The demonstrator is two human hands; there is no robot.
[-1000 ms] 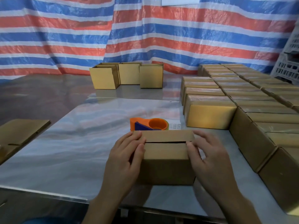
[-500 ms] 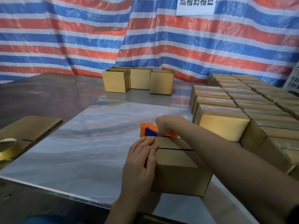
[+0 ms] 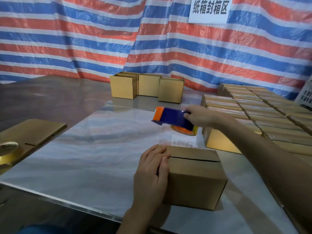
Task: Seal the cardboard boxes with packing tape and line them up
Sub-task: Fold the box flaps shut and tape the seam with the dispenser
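A brown cardboard box (image 3: pixel 195 176) stands on the table in front of me, its top flaps folded down with a dark seam between them. My left hand (image 3: pixel 152 176) rests on the box's left end, fingers over the top edge. My right hand (image 3: pixel 199 116) grips a blue and orange tape dispenser (image 3: pixel 172 119) and holds it in the air beyond the box, above the table. A roll of tape shows under the dispenser.
Rows of closed boxes (image 3: pixel 253 112) fill the right side of the table. Three boxes (image 3: pixel 146 87) stand at the back by the striped tarp. A flattened carton (image 3: pixel 32 132) and a tape roll (image 3: pixel 8 146) lie at the left. The table's front edge (image 3: pixel 67 198) is close.
My right hand left the box, reached to the dispenser behind it and lifted it off the table. My left hand stayed on the box's left end.
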